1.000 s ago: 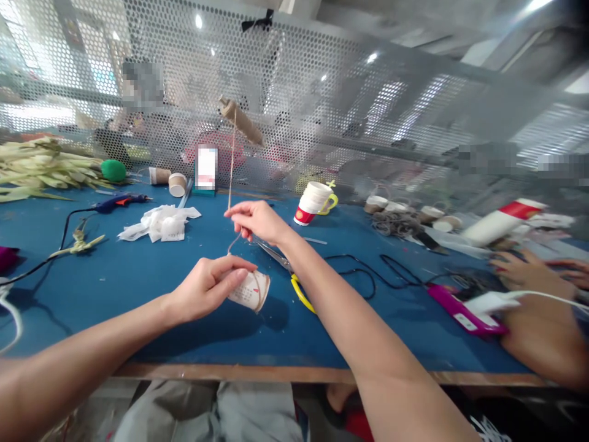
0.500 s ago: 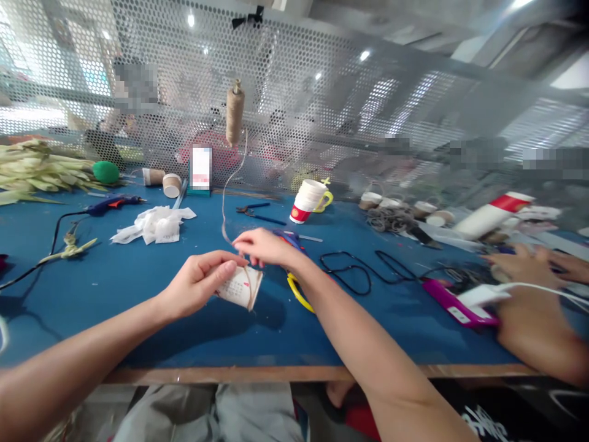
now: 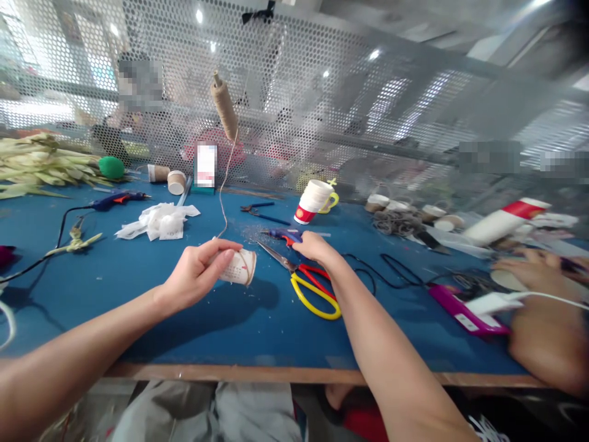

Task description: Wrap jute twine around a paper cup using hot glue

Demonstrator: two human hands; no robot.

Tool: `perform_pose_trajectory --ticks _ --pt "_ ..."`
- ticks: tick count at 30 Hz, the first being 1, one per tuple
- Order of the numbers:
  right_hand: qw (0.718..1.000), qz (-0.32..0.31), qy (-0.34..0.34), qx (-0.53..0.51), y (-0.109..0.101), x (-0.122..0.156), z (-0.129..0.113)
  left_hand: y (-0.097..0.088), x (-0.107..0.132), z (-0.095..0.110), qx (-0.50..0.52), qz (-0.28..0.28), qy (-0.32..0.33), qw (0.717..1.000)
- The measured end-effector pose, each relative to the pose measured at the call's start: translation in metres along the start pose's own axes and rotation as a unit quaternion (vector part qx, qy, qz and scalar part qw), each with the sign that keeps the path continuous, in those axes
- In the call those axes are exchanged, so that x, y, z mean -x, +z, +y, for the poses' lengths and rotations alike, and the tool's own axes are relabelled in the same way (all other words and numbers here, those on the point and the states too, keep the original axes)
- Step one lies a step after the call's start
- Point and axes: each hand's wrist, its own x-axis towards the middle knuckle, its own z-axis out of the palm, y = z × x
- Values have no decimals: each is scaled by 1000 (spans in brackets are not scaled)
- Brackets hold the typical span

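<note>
My left hand (image 3: 197, 273) is closed around a small white paper cup (image 3: 242, 270), tilted on its side above the table. Brown twine is wrapped on the cup near its rim. From the cup a strand of twine (image 3: 223, 196) runs up to a hanging spool (image 3: 224, 109). My right hand (image 3: 316, 247) is closed on the handle of a blue glue gun (image 3: 281, 233), which lies on the table with its nozzle pointing left. Between my hands and nearer to me lie open scissors (image 3: 315, 298) with yellow and red handles, partly beneath my right forearm.
Pliers (image 3: 267, 213) and stacked white cups (image 3: 313, 199) stand farther back. Crumpled white material (image 3: 161, 221) and a second glue gun (image 3: 119, 199) lie left. A purple power strip (image 3: 460, 310) and a co-worker's hand (image 3: 534, 270) are right. A perforated metal screen (image 3: 294, 92) rises behind.
My right hand has left the twine at the cup and moved right onto the glue gun. The scissors are now uncovered. The spool has swung to a tilt, its strand pulled straighter.
</note>
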Motion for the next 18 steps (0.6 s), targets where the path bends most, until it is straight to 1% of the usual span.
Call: perform_pose_trajectory --ticks 3,5,6,7,8,9,10,12,13,15,18 --pt "994 18 -6 -112 -10 9 -5 0 -2 -4 11 13 -13 1000" --pt "981 44 -17 -186 -22 19 -9 0 -3 -6 0 18 -13 1000" --pt "971 58 -25 -231 -28 25 -11 0 -3 -7 -9 21 -10 1000" --pt "941 55 -38 -331 -34 32 -13 -1 -4 -8 -18 23 -7 1000" --pt "914 39 -50 -402 -39 40 -16 -1 -4 -8 -24 26 -5 999" --pt "895 16 -60 -441 -42 47 -18 -1 -5 -8 -26 28 -4 999" --pt "885 -3 -71 -461 -45 55 -21 -1 -5 -8 -24 31 -6 999" --pt "864 -2 -118 -489 -46 71 -27 -2 -7 -8 -10 35 -18 999" --pt "860 -3 -138 -492 -45 77 -30 -2 -9 -8 -3 37 -26 999" --pt "861 -11 -163 -481 -42 88 -35 -3 -11 -9 3 44 -41 998" --pt "880 -38 -184 -437 -39 98 -36 -4 -14 -10 -4 49 -49 998"
